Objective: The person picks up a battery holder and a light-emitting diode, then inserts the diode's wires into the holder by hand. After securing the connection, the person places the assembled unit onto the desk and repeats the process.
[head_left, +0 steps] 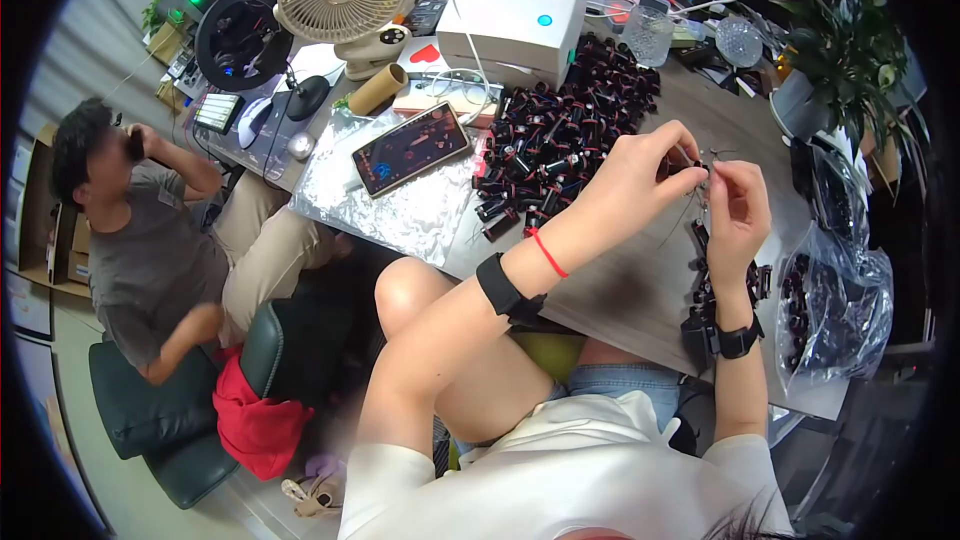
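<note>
While poised over the table [610, 305], pinched thin wires [692, 202] with left hand [648, 172] and right hand [738, 212] (near heaped small black parts [560, 135]).

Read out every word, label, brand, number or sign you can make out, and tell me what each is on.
No words or numbers are clearly legible.
Phone: screen lit, details too small to read.
White boxy machine: round blue mark, no readable lettering.
Red heart: a shape on something white.
Small black parts: any markings too small to read.
</note>
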Available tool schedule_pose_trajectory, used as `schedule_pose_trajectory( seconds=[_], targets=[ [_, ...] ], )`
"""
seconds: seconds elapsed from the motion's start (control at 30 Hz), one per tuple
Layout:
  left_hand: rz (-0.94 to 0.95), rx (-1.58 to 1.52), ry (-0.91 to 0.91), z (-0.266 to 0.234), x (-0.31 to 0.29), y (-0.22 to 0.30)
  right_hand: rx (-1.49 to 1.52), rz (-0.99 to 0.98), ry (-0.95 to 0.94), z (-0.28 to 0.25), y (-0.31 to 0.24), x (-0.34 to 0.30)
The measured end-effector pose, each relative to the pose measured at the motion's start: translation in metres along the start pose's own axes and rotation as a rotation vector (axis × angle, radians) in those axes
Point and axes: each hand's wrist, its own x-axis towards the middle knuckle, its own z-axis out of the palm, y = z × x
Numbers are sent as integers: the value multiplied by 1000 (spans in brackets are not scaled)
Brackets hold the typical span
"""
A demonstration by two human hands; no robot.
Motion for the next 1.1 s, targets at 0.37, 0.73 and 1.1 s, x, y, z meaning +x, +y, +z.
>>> schedule_pose_trajectory(
  seconds=[0.37, 0.73, 1.1],
  targets=[
    [164, 45, 123, 3, -12, -27, -191, -35, 5, 14, 4, -19],
    [220, 64, 205, 13, -15, -15, -193, -114, 62, 10, 12, -27],
    [25, -10, 209, 14, -31, -20, -331, -260, 57, 20, -7, -17]
  ],
)
